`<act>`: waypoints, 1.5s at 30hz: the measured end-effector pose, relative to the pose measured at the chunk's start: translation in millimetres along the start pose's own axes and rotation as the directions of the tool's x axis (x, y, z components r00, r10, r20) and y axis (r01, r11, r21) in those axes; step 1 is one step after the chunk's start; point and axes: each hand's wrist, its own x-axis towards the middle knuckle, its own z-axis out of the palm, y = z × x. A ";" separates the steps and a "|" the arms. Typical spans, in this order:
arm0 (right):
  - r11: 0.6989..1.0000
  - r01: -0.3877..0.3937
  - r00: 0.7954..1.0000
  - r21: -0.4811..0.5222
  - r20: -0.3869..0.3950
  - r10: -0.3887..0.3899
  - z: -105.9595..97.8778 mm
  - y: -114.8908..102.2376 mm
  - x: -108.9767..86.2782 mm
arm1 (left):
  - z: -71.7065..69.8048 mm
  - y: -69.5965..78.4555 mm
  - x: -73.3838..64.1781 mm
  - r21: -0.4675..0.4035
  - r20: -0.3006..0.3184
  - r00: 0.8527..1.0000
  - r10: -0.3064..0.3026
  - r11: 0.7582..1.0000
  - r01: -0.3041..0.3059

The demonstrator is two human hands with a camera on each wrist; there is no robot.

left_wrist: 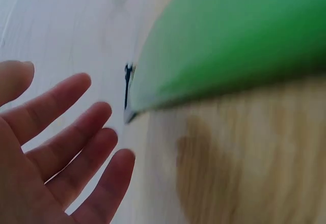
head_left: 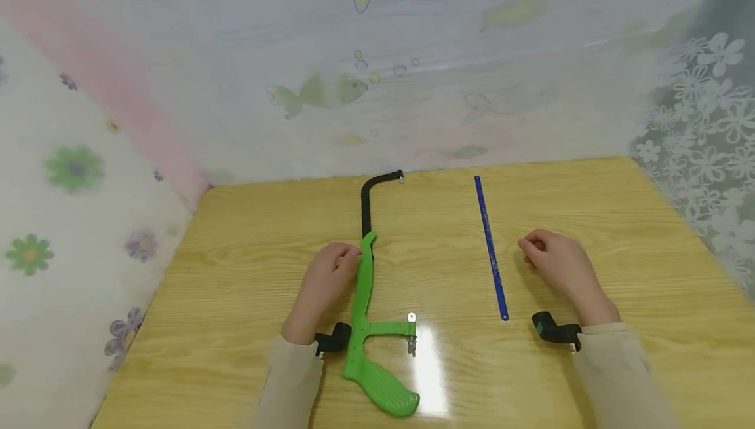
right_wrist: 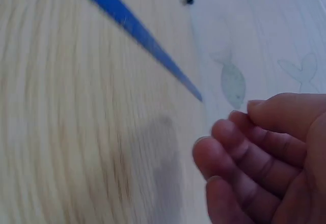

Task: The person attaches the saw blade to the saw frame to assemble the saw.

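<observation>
A hacksaw frame, green with a black bent bar at its far end, lies on the table left of centre. It has no blade in it. Right of it lies a separate blue hacksaw blade, almost parallel to the frame. My left hand is beside the frame's left edge; its loose, spread fingers hold nothing in the left wrist view. To the right of the blade hovers my right hand, its fingers loosely bent with nothing between them.
The wood-patterned table meets a pale fish-print wall covering at the back. Flower-print covering rises on the left, and a white-flowered grey one hangs on the right. Each wrist carries a small black camera.
</observation>
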 end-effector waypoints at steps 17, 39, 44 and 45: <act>0.997 -0.073 0.989 -0.030 0.128 0.077 25.7 -33.9 12.7 | 16.9 24.8 -4.9 -0.049 0.389 0.919 0.070 0.997 -0.055; 0.993 -0.092 0.995 -0.077 0.019 0.094 26.3 -31.5 9.5 | 21.7 41.5 -10.1 0.125 0.576 0.817 0.034 0.984 -0.129; 0.990 -0.112 0.994 -0.084 -0.016 0.111 25.4 -29.1 8.3 | 22.2 45.7 -10.5 0.144 0.586 0.810 0.028 0.980 -0.138; 0.989 -0.115 0.993 -0.088 -0.023 0.113 24.9 -28.6 8.1 | 22.7 46.5 -10.3 0.146 0.587 0.809 0.029 0.979 -0.141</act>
